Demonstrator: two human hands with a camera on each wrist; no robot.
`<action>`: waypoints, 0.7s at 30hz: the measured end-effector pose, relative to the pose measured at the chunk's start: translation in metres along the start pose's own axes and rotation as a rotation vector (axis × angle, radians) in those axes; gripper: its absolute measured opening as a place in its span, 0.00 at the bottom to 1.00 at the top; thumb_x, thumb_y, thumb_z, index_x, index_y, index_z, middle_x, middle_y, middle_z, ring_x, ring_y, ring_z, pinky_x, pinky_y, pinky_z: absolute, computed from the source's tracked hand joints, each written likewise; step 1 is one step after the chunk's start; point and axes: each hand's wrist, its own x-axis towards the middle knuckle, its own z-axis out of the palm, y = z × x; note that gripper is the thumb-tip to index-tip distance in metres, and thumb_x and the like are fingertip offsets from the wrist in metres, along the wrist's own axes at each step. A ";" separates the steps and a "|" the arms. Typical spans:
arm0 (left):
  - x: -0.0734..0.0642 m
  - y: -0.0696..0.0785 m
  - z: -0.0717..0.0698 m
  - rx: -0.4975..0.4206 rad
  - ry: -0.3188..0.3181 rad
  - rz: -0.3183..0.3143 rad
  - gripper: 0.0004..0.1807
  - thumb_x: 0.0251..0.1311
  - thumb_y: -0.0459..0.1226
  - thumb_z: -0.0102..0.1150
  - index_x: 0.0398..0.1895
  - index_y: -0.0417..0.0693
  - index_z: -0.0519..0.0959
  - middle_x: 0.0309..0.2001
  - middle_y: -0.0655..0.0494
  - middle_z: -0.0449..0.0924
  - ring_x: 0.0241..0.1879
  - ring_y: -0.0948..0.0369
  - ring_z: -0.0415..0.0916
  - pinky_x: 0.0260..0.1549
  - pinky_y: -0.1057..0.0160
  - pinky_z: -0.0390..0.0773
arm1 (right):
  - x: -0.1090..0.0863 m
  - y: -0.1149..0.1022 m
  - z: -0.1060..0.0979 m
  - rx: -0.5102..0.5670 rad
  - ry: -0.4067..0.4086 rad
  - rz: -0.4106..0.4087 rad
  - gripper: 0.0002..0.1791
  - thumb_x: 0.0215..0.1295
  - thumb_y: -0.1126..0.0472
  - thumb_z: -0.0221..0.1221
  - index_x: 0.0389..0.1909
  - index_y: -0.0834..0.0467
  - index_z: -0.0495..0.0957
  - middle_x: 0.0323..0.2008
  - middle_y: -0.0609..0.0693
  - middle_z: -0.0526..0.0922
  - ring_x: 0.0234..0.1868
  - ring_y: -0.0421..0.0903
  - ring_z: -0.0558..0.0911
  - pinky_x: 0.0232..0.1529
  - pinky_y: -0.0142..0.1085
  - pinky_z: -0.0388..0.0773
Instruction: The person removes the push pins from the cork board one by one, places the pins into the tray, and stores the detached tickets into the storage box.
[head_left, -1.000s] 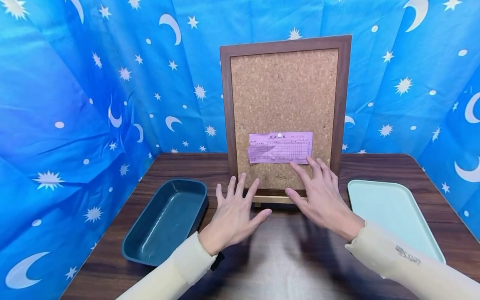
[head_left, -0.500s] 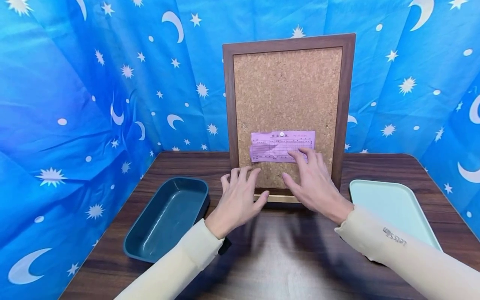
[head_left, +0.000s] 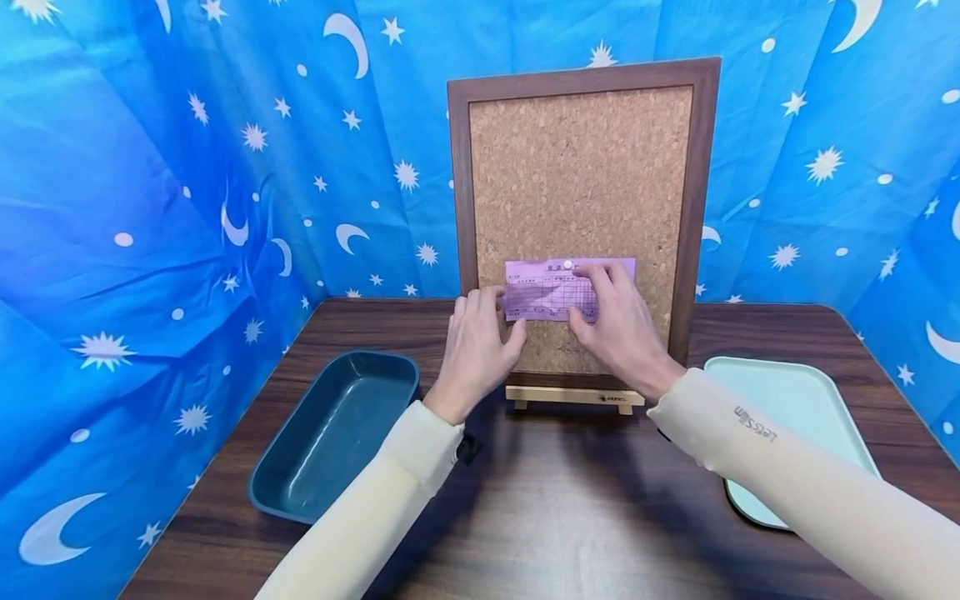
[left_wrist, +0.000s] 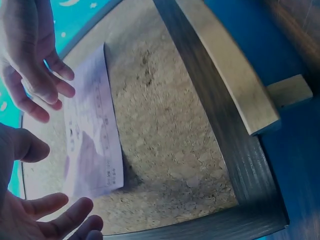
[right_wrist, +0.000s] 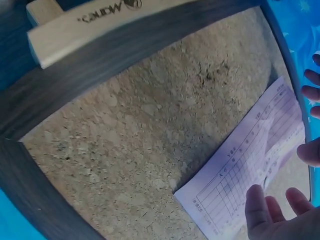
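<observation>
A purple printed paper slip (head_left: 536, 292) is fixed to the lower part of a framed cork board (head_left: 585, 175) by a white pushpin (head_left: 567, 264) at its top edge. My right hand (head_left: 618, 321) covers the slip's right half, its bent fingertips just below the pin and the thumb lower down, apart from the fingers. At the slip's left edge is my left hand (head_left: 476, 346), fingers bent and thumb spread. In the left wrist view the left fingers (left_wrist: 65, 220) are beside the slip (left_wrist: 95, 130) with nothing between them. The right wrist view shows the right thumb (right_wrist: 256, 205) over the slip.
The board rests on a small wooden easel (head_left: 573, 396) on a dark wood table (head_left: 540, 517). A deep teal tray (head_left: 337, 433) stands to the left. A pale green tray (head_left: 787, 408) lies to the right, partly under the right sleeve. Blue star-patterned cloth (head_left: 225, 167) hangs around.
Both hands have moved up and forward to the slip, their fingers bending. The right hand has gone from the slip's lower right corner to just below the pin.
</observation>
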 end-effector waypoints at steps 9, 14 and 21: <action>0.019 -0.003 0.010 -0.011 0.065 -0.087 0.19 0.60 0.40 0.57 0.50 0.38 0.71 0.40 0.47 0.75 0.39 0.51 0.68 0.37 0.55 0.68 | 0.027 -0.002 0.009 0.045 0.009 0.044 0.20 0.54 0.71 0.60 0.50 0.64 0.72 0.42 0.57 0.74 0.39 0.52 0.76 0.40 0.43 0.73; 0.023 -0.003 0.015 -0.019 0.081 -0.120 0.19 0.61 0.40 0.56 0.51 0.39 0.71 0.40 0.47 0.75 0.40 0.51 0.67 0.39 0.54 0.68 | 0.036 -0.001 0.014 0.037 0.015 0.070 0.17 0.54 0.73 0.59 0.47 0.65 0.74 0.42 0.56 0.75 0.40 0.51 0.76 0.42 0.41 0.73; 0.028 -0.002 0.020 -0.014 0.062 -0.136 0.16 0.63 0.38 0.56 0.50 0.41 0.71 0.44 0.49 0.79 0.38 0.52 0.70 0.36 0.56 0.69 | 0.042 0.000 0.015 0.032 0.019 0.079 0.14 0.53 0.75 0.58 0.42 0.64 0.75 0.38 0.55 0.75 0.38 0.50 0.76 0.42 0.39 0.73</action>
